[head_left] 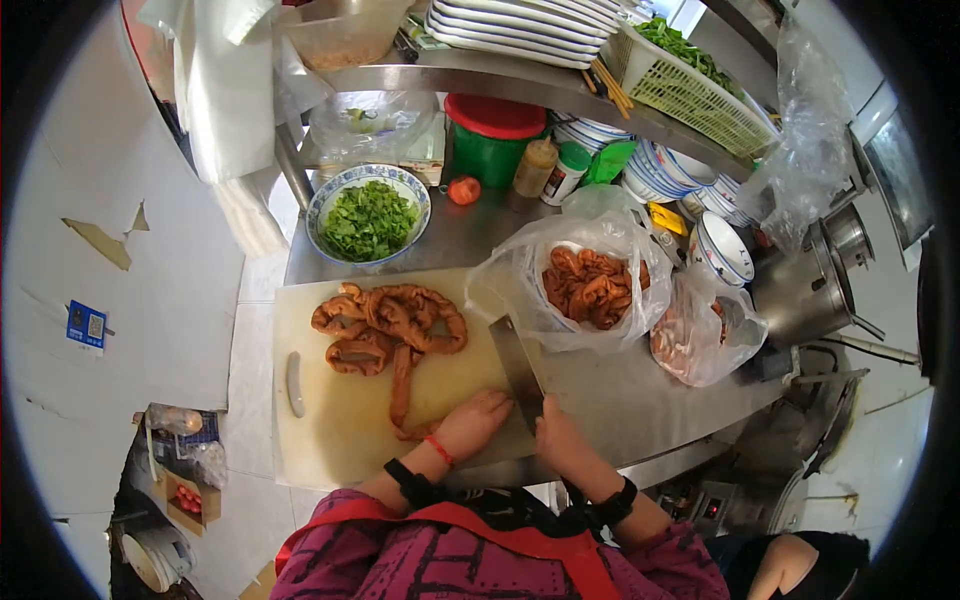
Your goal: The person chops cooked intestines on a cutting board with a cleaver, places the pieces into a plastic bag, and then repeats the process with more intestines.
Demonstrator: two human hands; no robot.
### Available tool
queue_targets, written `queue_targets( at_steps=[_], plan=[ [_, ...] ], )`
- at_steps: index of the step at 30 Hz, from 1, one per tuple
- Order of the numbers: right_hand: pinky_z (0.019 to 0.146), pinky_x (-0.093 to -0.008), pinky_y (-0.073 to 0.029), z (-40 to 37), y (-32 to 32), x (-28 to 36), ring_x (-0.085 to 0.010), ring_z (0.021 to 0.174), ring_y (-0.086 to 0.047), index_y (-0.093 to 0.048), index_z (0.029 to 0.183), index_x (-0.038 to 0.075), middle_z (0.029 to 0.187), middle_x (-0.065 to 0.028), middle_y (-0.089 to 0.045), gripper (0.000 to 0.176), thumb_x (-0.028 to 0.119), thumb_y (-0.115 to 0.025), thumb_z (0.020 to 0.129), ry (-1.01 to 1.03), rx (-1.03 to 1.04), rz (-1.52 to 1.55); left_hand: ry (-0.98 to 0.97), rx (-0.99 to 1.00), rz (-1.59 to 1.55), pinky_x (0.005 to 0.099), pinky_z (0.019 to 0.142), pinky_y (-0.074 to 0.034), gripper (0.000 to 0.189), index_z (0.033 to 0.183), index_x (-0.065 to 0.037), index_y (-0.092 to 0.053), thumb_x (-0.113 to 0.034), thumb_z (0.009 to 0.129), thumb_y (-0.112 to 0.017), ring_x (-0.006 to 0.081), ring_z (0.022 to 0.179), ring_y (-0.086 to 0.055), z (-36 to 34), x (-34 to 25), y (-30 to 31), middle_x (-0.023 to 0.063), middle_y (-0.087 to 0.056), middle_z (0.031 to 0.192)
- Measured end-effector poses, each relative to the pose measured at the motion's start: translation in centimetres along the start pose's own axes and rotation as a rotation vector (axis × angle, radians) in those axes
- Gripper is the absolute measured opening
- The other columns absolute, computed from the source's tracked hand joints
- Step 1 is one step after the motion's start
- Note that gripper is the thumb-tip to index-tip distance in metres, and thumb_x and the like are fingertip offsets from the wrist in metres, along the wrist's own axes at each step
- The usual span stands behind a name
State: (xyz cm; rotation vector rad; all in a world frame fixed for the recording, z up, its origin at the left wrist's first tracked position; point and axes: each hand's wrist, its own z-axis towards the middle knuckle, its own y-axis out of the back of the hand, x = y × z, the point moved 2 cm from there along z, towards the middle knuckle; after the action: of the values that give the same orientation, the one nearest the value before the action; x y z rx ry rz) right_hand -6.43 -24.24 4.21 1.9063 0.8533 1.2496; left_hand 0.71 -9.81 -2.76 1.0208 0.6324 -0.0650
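Note:
A cleaver (516, 372) is in my right hand (563, 437), its broad blade pointing up and left over the right part of the cutting board (300, 440). My left hand (477, 424) lies just left of the blade, fingers together at the lower end of the brown, coiled meat (402, 385); what its fingertips hold is too hidden to tell. The rest of the meat lies in loops on the board's upper middle. More brown pieces (590, 288) sit in a bowl lined with a clear plastic bag (505, 270), beyond the cleaver.
A patterned bowl of chopped greens (370, 220) stands behind the board. A red-lidded green tub (490, 140), bottles and a tomato (464, 190) are beside it. Plates (520, 30) rest on the shelf. Right are a second bag (708, 335), pots (805, 290) and another person's arm (783, 568).

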Motion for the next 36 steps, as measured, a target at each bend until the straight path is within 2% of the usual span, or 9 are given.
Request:
queue_targets(
  at_steps=[3, 5, 10, 13, 16, 19, 25, 33, 36],
  plan=[
    [0.062, -0.0565, -0.04, -2.1, 1.8, 1.0, -0.0505, 0.073, -0.053, -0.035, 0.099, -0.001, 0.073, -0.0327, -0.055, 0.019, 0.008, -0.044, 0.086, 0.001, 0.027, 0.003, 0.063, -0.118, -0.049, 0.0342, 0.088, -0.045, 0.026, 0.095, 0.0, -0.059, -0.008, 0.072, -0.051, 0.0281, 0.099, -0.053, -0.4, 0.3, 1.8, 0.012, -0.055, 0.102],
    [0.062, -0.0564, -0.04, -3.6, 2.5, 1.8, -0.0504, 0.073, -0.053, -0.035, 0.099, -0.002, 0.073, -0.0328, -0.054, 0.019, 0.008, -0.044, 0.086, -0.006, 0.109, -0.02, 0.04, 0.1, -0.028, 0.0341, 0.086, -0.045, 0.028, 0.097, 0.0, -0.059, -0.008, 0.072, -0.051, 0.0279, 0.099, -0.053, -1.2, 1.0, 1.5, 0.0115, -0.055, 0.101],
    [0.065, -0.0552, -0.043, -3.3, 0.9, 1.0, -0.049, 0.075, -0.056, -0.038, 0.096, -0.002, 0.078, -0.0321, -0.057, 0.018, 0.005, -0.044, 0.081, 0.016, 0.259, -0.202, 0.008, 0.054, -0.011, 0.0343, 0.086, -0.045, 0.029, 0.1, -0.001, -0.059, -0.008, 0.074, -0.05, 0.027, 0.1, -0.053, -1.0, 1.1, 0.9, 0.0102, -0.055, 0.101],
    [0.068, -0.0554, -0.042, -1.9, -0.5, 1.1, -0.0487, 0.076, -0.056, -0.038, 0.094, -0.002, 0.079, -0.0319, -0.057, 0.017, 0.005, -0.045, 0.08, 0.108, 0.105, -0.066, -0.019, 0.024, -0.011, 0.0345, 0.085, -0.046, 0.031, 0.103, -0.002, -0.058, -0.009, 0.074, -0.05, 0.0266, 0.097, -0.053, -1.4, 1.3, 0.4, 0.0098, -0.055, 0.1],
    [0.069, -0.0553, -0.041, -1.0, -0.8, 1.3, -0.0483, 0.076, -0.056, -0.038, 0.094, -0.002, 0.082, -0.0313, -0.057, 0.016, 0.004, -0.045, 0.08, -0.009, 0.062, -0.044, -0.065, -0.02, 0.009, 0.0344, 0.085, -0.046, 0.032, 0.104, -0.002, -0.058, -0.01, 0.075, -0.05, 0.0263, 0.094, -0.054, -1.6, 1.2, 1.3, 0.0096, -0.055, 0.101],
    [0.063, -0.0553, -0.042, -2.4, 1.1, 1.6, -0.0494, 0.073, -0.054, -0.037, 0.1, -0.001, 0.075, -0.0291, -0.056, 0.02, 0.011, -0.045, 0.086, 0.085, -0.038, -0.047, -0.002, 0.007, 0.008, 0.0338, 0.085, -0.046, 0.031, 0.104, -0.002, -0.059, -0.01, 0.075, -0.05, 0.0262, 0.095, -0.055, -1.8, 1.0, 2.6, 0.0096, -0.056, 0.101],
    [0.066, -0.0561, -0.042, -3.5, 1.3, 2.8, -0.0485, 0.076, -0.056, -0.037, 0.094, -0.001, 0.079, -0.0298, -0.058, 0.016, 0.004, -0.044, 0.08, 0.024, 0.314, -0.253, 0.0, 0.039, -0.028, 0.0341, 0.083, -0.047, 0.028, 0.101, -0.002, -0.06, -0.01, 0.074, -0.052, 0.0264, 0.097, -0.055, -2.0, 1.4, 2.2, 0.0097, -0.057, 0.097],
    [0.06, -0.0541, -0.042, -2.1, -0.2, 1.8, -0.0488, 0.07, -0.054, -0.038, 0.096, -0.001, 0.072, -0.0285, -0.055, 0.019, 0.01, -0.048, 0.084, 0.044, 0.0, -0.004, -0.024, -0.083, -0.041, 0.0343, 0.08, -0.048, 0.027, 0.097, -0.004, -0.061, -0.008, 0.072, -0.055, 0.0264, 0.093, -0.056, -2.2, 0.9, 4.0, 0.0102, -0.056, 0.096],
    [0.059, -0.0546, -0.042, -4.1, 1.3, 3.3, -0.0493, 0.07, -0.054, -0.037, 0.097, -0.002, 0.07, -0.0287, -0.055, 0.02, 0.01, -0.048, 0.084, 0.032, 0.12, -0.047, 0.02, -0.014, -0.024, 0.0346, 0.079, -0.048, 0.027, 0.097, -0.004, -0.061, -0.007, 0.07, -0.056, 0.0269, 0.09, -0.055, -3.6, 0.4, 5.4, 0.0102, -0.056, 0.097]
  ],
)
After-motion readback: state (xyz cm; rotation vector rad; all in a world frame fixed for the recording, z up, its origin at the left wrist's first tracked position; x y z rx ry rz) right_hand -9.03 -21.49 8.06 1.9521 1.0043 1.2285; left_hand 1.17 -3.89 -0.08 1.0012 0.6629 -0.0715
